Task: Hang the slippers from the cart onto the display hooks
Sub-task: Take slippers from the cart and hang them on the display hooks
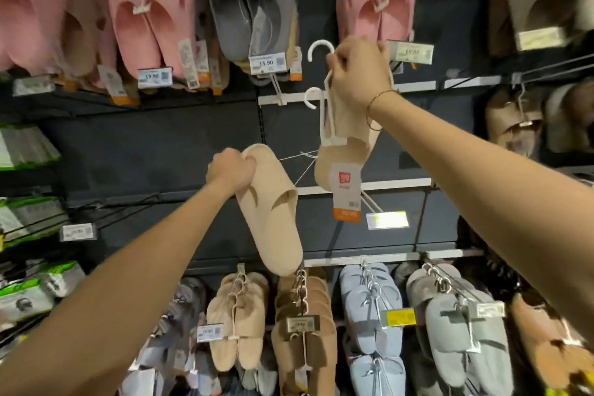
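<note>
While the right hand [358, 72] gripped the hangered slipper [342, 154] and the left hand [229, 170] clutched its loose mate [273, 219], the joining string [302, 164] risked snagging or snapping.

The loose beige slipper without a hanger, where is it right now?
The loose beige slipper is mid-frame in the head view, gripped by the left hand, below-left of the hangered slippers in the right hand.

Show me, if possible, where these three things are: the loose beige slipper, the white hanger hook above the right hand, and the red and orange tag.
loose beige slipper [273, 215]: head view, on its upper.
white hanger hook [318, 47]: head view, on its curve.
red and orange tag [347, 191]: head view, on its white middle.
</note>
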